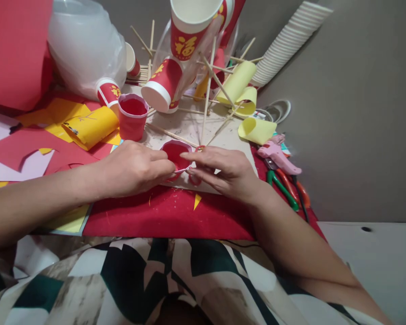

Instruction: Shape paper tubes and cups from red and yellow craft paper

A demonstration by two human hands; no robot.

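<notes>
A small red paper cup (174,151) with a pale pink rim stands between my hands at the near edge of a pale board. My left hand (138,167) is closed on the cup's left and near side, its fingertips at the rim. My right hand (226,171) pinches the right part of the rim between thumb and fingers. Under those fingers shows a small red loop (195,179), too hidden to name. Behind my left hand a similar red cup (133,119) with a pink rim stands upright.
Wooden sticks (208,90) joined in a frame stand behind the cup, among printed red cups (162,85). Rolled yellow paper (238,81), a pink glue gun (279,155) and green-handled scissors (282,189) lie right. Stacked white cups (291,40) lean against the wall. Cut paper (67,149) covers the left.
</notes>
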